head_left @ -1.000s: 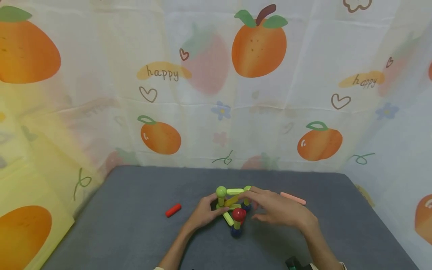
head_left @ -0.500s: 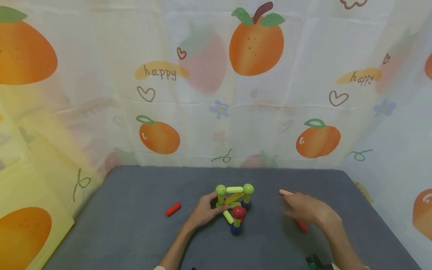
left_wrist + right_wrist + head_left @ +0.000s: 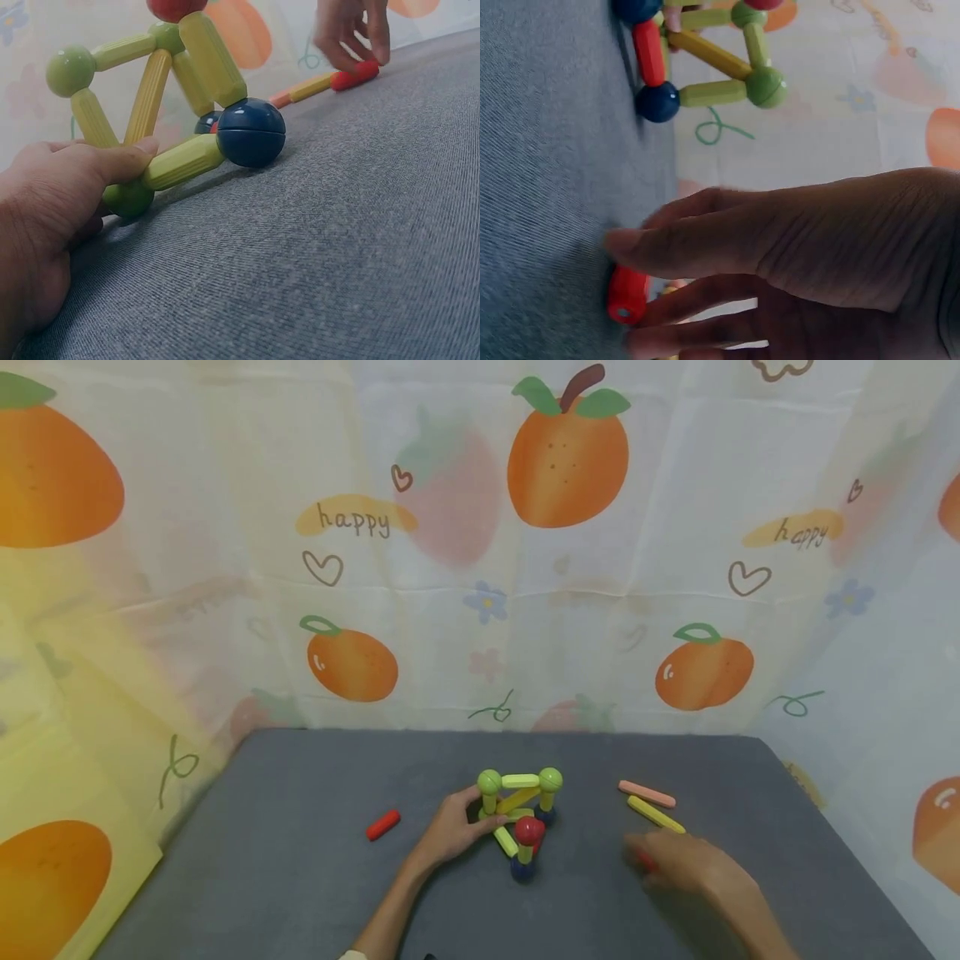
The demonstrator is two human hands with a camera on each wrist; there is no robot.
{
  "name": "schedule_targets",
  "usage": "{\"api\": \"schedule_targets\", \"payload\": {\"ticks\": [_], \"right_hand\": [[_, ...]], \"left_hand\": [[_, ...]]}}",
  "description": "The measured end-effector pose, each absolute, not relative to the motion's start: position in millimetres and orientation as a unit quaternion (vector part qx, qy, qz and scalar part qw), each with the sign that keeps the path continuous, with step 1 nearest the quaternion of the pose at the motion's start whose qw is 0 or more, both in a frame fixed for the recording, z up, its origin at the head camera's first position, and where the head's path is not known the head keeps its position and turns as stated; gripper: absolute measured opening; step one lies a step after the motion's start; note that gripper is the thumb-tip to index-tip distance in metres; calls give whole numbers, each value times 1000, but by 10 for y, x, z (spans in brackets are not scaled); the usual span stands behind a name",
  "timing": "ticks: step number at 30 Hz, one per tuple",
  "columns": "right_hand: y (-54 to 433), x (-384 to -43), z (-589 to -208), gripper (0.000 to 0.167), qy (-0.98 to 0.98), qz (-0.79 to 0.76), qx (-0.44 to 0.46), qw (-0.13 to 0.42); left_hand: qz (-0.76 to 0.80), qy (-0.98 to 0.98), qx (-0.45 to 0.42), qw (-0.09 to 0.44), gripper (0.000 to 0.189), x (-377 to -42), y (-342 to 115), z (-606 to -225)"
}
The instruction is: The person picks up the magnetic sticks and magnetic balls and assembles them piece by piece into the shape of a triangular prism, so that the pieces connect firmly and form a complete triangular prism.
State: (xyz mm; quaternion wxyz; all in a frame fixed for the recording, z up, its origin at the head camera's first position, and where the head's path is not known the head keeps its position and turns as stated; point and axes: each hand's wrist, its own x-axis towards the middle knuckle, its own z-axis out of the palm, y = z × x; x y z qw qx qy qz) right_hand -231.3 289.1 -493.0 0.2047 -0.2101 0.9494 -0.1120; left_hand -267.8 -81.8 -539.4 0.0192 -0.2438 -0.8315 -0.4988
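On the grey table stands a frame of magnetic rods and balls (image 3: 517, 782), with yellow-green rods, green balls, dark blue balls at its foot and a red ball on top. My left hand (image 3: 455, 823) grips its lower left corner, thumb across the rods just above a green ball (image 3: 129, 199). To the right, my right hand (image 3: 686, 864) is low over the table, blurred in the head view. Its thumb and fingers pinch a short red magnetic rod (image 3: 628, 294), whose end shows between them close to the cloth.
A yellow rod (image 3: 656, 815) and a salmon-pink rod (image 3: 647, 793) lie just beyond my right hand. Another red rod (image 3: 383, 825) lies left of my left hand. A fruit-print curtain (image 3: 570, 652) hangs behind the table.
My right hand has left the frame, moved right, then come nearer me onto the red rod, uncovering the yellow and pink rods. My left hand has stayed on the frame.
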Motion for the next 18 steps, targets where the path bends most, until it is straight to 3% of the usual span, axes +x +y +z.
{"api": "schedule_targets", "payload": {"ticks": [3, 8, 10, 14, 18], "right_hand": [[2990, -2422, -5179, 49, 948, -109, -237, 181], [2704, -2240, -4757, 36, 944, -108, -293, 108], [2554, -2178, -4520, 28, 939, -94, -326, 48], [2294, -2177, -4162, 29, 931, -62, -351, -83], [2049, -2263, -3980, 31, 899, -87, -394, -171]], "left_hand": [[-499, -831, -246, 22, 28, -2674, -812, -5406], [-496, -834, -239, 18, 29, -2677, -808, -5414], [-495, -836, -236, 12, 29, -2674, -812, -5415], [-500, -834, -233, 4, 29, -2670, -821, -5400], [-502, -833, -235, 7, 28, -2674, -825, -5384]]}}
